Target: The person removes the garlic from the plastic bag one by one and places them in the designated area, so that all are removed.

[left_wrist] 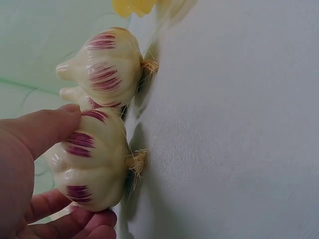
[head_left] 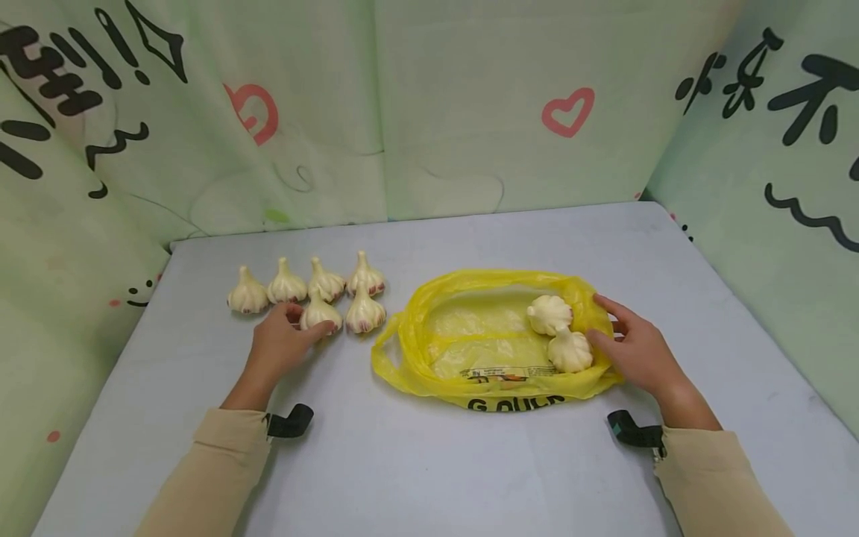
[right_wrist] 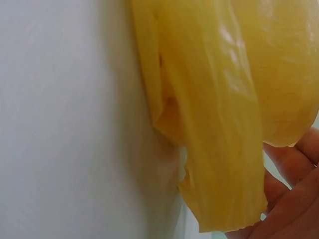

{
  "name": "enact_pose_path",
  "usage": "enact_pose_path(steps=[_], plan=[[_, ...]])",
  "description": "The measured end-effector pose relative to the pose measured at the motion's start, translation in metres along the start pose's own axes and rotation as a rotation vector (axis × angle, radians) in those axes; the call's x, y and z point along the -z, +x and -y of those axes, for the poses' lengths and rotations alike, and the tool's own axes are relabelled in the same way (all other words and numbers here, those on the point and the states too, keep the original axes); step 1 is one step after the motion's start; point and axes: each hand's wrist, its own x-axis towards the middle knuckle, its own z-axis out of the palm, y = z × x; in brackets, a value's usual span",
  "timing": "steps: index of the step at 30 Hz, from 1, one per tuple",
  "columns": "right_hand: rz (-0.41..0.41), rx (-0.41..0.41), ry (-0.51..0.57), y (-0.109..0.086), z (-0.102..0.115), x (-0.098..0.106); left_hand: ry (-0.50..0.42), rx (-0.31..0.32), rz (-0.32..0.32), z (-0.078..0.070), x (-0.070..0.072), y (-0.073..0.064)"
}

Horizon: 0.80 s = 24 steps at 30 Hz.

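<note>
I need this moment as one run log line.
left hand: grips garlic bulb | right hand: holds yellow bag | two bulbs: inside bag

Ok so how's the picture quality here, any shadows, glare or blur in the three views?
Head view: fairly even light, soft shadows beside the sleeves on the pale table; left wrist view: dimmer, with small glints on the held garlic bulb and a soft shadow beside it; right wrist view: soft and hazy, with bright glints on the yellow bag.
</note>
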Motion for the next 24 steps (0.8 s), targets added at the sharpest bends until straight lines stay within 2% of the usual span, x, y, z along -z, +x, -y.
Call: enact_pose_path(steps=[13, 20, 24], plan=[[0.007, -0.01, 0.003, 0.0, 0.001, 0.001, -0.004, -0.011, -0.042, -0.002, -0.004, 0.001], [0.005, -0.013, 0.005, 0.0, 0.002, 0.001, -0.001, -0.006, -0.025, -0.006, -0.001, 0.0], [0.004, -0.017, 0.005, 0.0, 0.002, 0.001, -0.004, -0.028, -0.048, -0.012, 0.003, -0.004]])
